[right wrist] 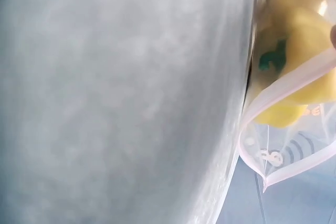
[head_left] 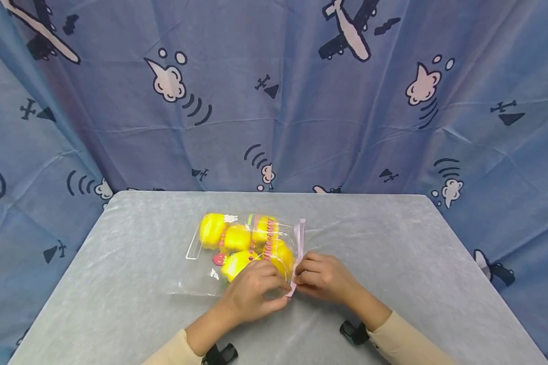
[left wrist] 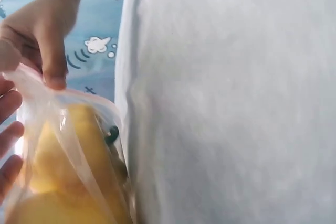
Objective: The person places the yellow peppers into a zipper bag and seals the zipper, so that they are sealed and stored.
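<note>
A clear zip bag (head_left: 192, 276) with a pink closure strip (head_left: 299, 235) lies on the table, its strip facing right. Several rounded yellow pieces (head_left: 237, 238) fill it, like peppers; a green stem-like part (right wrist: 274, 56) shows on one. My right hand (head_left: 326, 279) pinches the strip near its front end, thumb on the rim in the left wrist view. Beside it, my left hand (head_left: 258, 291) holds the same front corner between thumb and forefinger, its other fingers over the bag. In the right wrist view the bag's mouth gapes between its two pink edges.
A grey-white cloth covers the table (head_left: 415, 243). Behind and at both sides hangs a blue curtain (head_left: 237, 101) printed with planes and clouds. Black wrist devices (head_left: 353, 333) sit under both forearms, close to the tabletop.
</note>
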`<state>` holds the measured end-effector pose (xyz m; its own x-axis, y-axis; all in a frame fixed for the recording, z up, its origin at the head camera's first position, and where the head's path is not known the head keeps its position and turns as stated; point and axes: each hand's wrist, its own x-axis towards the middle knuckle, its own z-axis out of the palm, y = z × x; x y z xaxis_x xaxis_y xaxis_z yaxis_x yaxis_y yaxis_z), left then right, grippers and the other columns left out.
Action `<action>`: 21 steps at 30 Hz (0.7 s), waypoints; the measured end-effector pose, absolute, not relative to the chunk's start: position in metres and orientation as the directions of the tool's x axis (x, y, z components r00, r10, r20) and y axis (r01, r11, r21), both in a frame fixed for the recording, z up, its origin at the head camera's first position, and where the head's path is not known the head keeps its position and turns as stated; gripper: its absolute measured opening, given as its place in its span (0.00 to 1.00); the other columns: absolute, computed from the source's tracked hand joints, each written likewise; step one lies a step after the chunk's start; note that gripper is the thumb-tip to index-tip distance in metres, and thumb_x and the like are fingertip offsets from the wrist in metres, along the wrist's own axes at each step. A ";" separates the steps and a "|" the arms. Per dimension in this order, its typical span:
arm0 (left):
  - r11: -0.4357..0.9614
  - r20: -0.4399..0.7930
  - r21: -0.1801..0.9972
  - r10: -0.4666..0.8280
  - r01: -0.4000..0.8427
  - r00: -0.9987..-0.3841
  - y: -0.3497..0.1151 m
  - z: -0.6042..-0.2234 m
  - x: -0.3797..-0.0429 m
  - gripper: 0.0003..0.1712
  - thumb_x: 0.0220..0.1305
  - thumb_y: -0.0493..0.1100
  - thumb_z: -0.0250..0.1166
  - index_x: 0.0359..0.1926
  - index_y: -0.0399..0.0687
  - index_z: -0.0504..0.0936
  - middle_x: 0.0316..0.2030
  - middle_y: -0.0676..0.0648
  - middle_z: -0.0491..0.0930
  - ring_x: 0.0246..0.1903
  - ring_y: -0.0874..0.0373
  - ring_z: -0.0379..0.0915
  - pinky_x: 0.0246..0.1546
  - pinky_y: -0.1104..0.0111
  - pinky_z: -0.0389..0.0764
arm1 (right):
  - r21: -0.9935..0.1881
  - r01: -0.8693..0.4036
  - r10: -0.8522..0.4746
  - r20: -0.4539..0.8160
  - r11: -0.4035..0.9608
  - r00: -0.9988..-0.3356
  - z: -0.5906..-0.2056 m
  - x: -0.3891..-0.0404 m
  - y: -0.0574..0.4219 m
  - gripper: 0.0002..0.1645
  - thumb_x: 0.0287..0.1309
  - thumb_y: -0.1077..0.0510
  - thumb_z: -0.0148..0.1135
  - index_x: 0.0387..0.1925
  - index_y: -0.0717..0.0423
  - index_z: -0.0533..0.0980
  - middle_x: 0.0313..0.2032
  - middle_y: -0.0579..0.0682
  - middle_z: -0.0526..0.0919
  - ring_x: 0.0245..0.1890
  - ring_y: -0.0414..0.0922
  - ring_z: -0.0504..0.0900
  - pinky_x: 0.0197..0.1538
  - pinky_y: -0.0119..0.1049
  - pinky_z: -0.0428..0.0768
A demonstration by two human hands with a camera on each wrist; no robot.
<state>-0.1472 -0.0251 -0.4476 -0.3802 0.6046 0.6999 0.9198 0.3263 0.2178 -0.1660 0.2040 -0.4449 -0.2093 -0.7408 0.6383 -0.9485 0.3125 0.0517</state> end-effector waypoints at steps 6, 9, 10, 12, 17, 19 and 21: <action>0.372 0.650 0.232 0.628 0.899 -0.428 -0.023 -0.453 -0.149 0.09 0.47 0.50 0.73 0.32 0.57 0.85 0.40 0.57 0.82 0.44 0.62 0.76 0.46 0.73 0.76 | 0.019 -0.934 -0.752 0.600 0.356 -0.274 -0.447 -0.162 0.207 0.09 0.39 0.60 0.76 0.25 0.50 0.81 0.32 0.43 0.85 0.34 0.39 0.80 0.38 0.28 0.80; 0.395 0.617 0.252 0.637 0.883 -0.461 -0.021 -0.453 -0.148 0.10 0.49 0.50 0.72 0.33 0.56 0.86 0.41 0.56 0.83 0.45 0.61 0.76 0.47 0.72 0.77 | 0.012 -0.921 -0.747 0.589 0.390 -0.308 -0.446 -0.161 0.208 0.11 0.36 0.61 0.77 0.24 0.50 0.81 0.31 0.41 0.85 0.35 0.40 0.80 0.40 0.29 0.80; 0.405 0.606 0.257 0.640 0.878 -0.473 -0.020 -0.452 -0.148 0.10 0.49 0.51 0.72 0.33 0.56 0.86 0.41 0.56 0.83 0.44 0.62 0.76 0.47 0.72 0.77 | 0.013 -0.917 -0.746 0.587 0.398 -0.316 -0.446 -0.161 0.208 0.12 0.35 0.61 0.77 0.24 0.49 0.81 0.30 0.41 0.85 0.36 0.41 0.81 0.42 0.30 0.80; 0.425 0.583 0.269 0.642 0.864 -0.497 -0.019 -0.451 -0.147 0.10 0.49 0.51 0.72 0.34 0.56 0.86 0.40 0.56 0.83 0.44 0.62 0.76 0.47 0.72 0.77 | 0.015 -0.911 -0.745 0.581 0.413 -0.328 -0.445 -0.161 0.209 0.12 0.35 0.62 0.77 0.25 0.49 0.82 0.28 0.40 0.86 0.38 0.44 0.82 0.46 0.33 0.80; 0.457 0.545 0.261 0.657 0.850 -0.521 -0.016 -0.448 -0.146 0.10 0.49 0.52 0.72 0.33 0.56 0.86 0.40 0.56 0.83 0.44 0.63 0.76 0.48 0.71 0.77 | 0.016 -0.915 -0.744 0.588 0.404 -0.319 -0.445 -0.160 0.209 0.14 0.32 0.62 0.79 0.24 0.49 0.82 0.25 0.40 0.85 0.42 0.46 0.84 0.50 0.38 0.81; 0.466 0.537 0.260 0.658 0.846 -0.528 -0.015 -0.448 -0.145 0.10 0.50 0.53 0.72 0.33 0.56 0.86 0.40 0.56 0.83 0.44 0.63 0.76 0.48 0.71 0.77 | 0.012 -0.918 -0.741 0.595 0.397 -0.312 -0.445 -0.160 0.209 0.16 0.30 0.62 0.80 0.24 0.50 0.81 0.26 0.40 0.85 0.42 0.47 0.85 0.49 0.38 0.82; 0.474 0.532 0.266 0.654 0.839 -0.538 -0.015 -0.449 -0.145 0.10 0.50 0.53 0.72 0.33 0.57 0.86 0.40 0.56 0.83 0.44 0.63 0.76 0.48 0.71 0.77 | 0.002 -0.920 -0.740 0.595 0.392 -0.314 -0.446 -0.160 0.209 0.16 0.29 0.63 0.81 0.25 0.51 0.81 0.28 0.41 0.86 0.41 0.47 0.86 0.48 0.38 0.83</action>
